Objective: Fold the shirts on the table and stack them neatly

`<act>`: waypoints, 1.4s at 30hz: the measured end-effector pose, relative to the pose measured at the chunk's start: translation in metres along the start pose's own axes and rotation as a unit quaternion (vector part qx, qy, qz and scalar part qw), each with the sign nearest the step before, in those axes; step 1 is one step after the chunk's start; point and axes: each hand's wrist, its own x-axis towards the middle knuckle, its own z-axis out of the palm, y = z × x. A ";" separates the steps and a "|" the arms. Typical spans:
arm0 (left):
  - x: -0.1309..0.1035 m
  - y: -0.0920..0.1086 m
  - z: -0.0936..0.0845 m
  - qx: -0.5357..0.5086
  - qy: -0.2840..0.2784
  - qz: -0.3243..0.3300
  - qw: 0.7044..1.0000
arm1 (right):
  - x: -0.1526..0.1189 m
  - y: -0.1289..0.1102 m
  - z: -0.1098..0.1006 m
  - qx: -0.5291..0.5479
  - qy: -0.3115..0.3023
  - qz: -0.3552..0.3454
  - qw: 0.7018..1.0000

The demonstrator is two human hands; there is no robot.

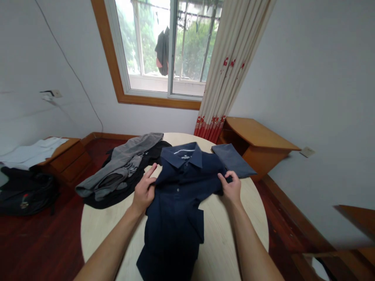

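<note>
Navy shirt [178, 195]: face up on round table [222, 238], collar toward the window-side edge, lower end toward the person's edge. Right hand [232, 186] grips the fabric at its right side, thumb and fingers pinching. Left hand [145, 189] at the opposite side, index finger extended; whether it grips, cannot tell. Folded grey-blue cloth [233, 160] by the far right edge. Grey and black clothes [123, 168] heaped at the far left edge, partly overhanging.

A wood-framed sliding window [145, 47] adjoins a patterned curtain [234, 58]. A dark garment [162, 50] hangs beyond the glass. Left side: a drawer unit [72, 162] supports white sheets [38, 151]; a black bag [26, 195] rests on the floor [70, 234].
</note>
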 end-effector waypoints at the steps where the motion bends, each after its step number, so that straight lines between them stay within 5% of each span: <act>1: -0.002 0.000 0.000 0.005 -0.057 -0.001 0.998 | 0.001 0.006 0.001 -0.005 0.001 0.008 1.000; 4: -0.009 -0.007 0.007 0.003 -0.212 -0.075 0.974 | 0.001 0.024 0.005 0.000 -0.034 0.057 0.998; 6: -0.013 -0.016 0.012 0.004 -0.260 -0.132 0.957 | 0.001 0.033 0.006 0.000 -0.066 0.084 0.994; 12: -0.021 -0.032 0.023 0.021 -0.240 -0.219 0.945 | 0.001 0.050 0.004 -0.036 -0.112 0.054 0.992; 15: -0.021 -0.031 0.024 0.032 -0.280 -0.230 0.931 | 0.003 0.054 0.003 -0.050 -0.135 0.046 0.989; 21: -0.011 -0.012 0.012 -0.002 -0.425 -0.237 0.873 | 0.000 0.025 0.001 -0.056 -0.132 -0.036 0.989; 25: -0.005 -0.002 0.009 -0.100 -0.521 -0.251 0.810 | -0.009 -0.007 0.001 -0.041 -0.089 -0.118 0.988; 27: -0.002 -0.002 0.016 -0.105 -0.496 -0.245 0.826 | -0.014 -0.020 0.003 -0.042 -0.086 -0.131 0.987; 30: -0.001 -0.006 0.035 -0.106 -0.387 -0.219 0.889 | -0.019 -0.033 0.005 -0.047 -0.110 -0.119 0.986; 34: 0.002 -0.007 0.050 -0.201 -0.394 -0.257 0.859 | -0.021 -0.043 -0.006 -0.056 -0.085 -0.103 0.989; 37: 0.007 0.005 0.036 -0.203 -0.436 -0.244 0.842 | -0.018 -0.047 -0.032 -0.067 -0.036 -0.109 0.991; 42: 0.017 0.035 -0.024 -0.076 -0.452 -0.173 0.872 | -0.015 -0.041 -0.093 -0.134 0.032 -0.140 0.981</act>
